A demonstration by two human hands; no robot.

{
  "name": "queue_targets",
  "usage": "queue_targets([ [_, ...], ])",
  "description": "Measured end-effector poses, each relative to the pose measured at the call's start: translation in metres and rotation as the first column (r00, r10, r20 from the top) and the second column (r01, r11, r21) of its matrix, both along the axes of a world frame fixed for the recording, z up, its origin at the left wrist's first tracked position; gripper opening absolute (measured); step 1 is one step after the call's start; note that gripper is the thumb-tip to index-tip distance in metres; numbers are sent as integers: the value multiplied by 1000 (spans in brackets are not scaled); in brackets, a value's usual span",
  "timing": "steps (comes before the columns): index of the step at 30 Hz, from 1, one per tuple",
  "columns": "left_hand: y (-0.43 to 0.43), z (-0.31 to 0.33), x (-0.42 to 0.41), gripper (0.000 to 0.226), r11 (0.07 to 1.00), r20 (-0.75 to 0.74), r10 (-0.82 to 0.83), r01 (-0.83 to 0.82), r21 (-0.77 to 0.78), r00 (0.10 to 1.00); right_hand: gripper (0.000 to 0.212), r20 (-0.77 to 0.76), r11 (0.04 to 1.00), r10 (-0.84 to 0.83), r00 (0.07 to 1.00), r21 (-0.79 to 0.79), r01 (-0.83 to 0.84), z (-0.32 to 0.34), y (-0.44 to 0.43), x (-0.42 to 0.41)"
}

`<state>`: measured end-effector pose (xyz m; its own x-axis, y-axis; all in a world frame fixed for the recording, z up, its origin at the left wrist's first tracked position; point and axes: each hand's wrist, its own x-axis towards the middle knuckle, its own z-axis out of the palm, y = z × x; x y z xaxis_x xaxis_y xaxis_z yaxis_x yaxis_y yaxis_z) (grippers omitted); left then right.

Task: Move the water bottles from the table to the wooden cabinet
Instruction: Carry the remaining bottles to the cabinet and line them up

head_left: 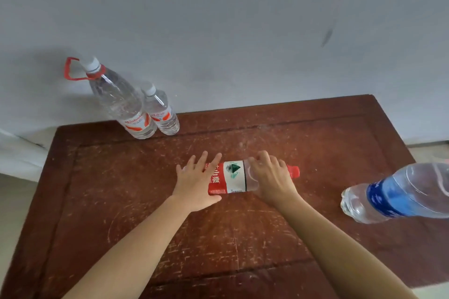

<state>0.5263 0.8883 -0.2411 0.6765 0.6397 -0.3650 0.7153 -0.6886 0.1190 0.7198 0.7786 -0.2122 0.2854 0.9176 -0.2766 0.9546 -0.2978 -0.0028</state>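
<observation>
A red-labelled water bottle [230, 177] with a red cap lies on its side in the middle of the worn wooden cabinet top [121, 201]. My right hand [269, 179] grips its clear upper part near the neck. My left hand [196, 182] rests on its base end with fingers spread straight. A large bottle [121, 102] with a red carry handle and a small bottle [161, 111] stand together at the back left. A blue-labelled bottle [398, 192] stands at the right edge.
A pale grey wall [243, 31] runs right behind the wooden top. Pale floor shows to the left and right of it. Bare scratched wood lies in front of my hands and toward the back right.
</observation>
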Motion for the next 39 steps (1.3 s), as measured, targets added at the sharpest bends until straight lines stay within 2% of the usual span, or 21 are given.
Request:
queue_targets([
  [3,-1,-1,12,117,999,-49,2,0,35,999,77,-116,997,-60,991,43,65,-23,-11,6],
  [6,-5,-3,15,117,997,-75,13,-7,78,997,94,-95,1000,-6,995,-9,5,-36,-19,8],
  [10,-10,-6,17,113,989,-64,59,-49,142,996,109,-61,1000,-9,998,-31,7,-37,-17,6],
  [18,-34,-7,0,102,974,66,67,-80,214,996,99,-52,997,-22,998,79,26,-32,-32,-5],
  [21,-49,2,-17,102,966,148,90,-122,227,985,103,-26,993,27,999,111,-24,-20,-37,-15],
  [25,-45,36,-43,101,935,260,104,-184,303,960,106,43,971,58,997,230,-66,20,-26,-40],
  [29,-27,90,-79,96,883,379,61,-227,411,923,106,103,917,66,992,385,-101,74,-10,-72],
  [33,-18,150,-128,95,794,464,44,-313,522,885,107,163,767,94,982,617,-176,123,10,-114],
  [36,-20,184,-167,94,727,485,91,-391,565,870,111,206,691,148,967,679,-250,157,25,-148],
  [39,-36,200,-206,97,672,474,160,-447,591,866,113,213,657,250,945,679,-327,171,33,-179],
])
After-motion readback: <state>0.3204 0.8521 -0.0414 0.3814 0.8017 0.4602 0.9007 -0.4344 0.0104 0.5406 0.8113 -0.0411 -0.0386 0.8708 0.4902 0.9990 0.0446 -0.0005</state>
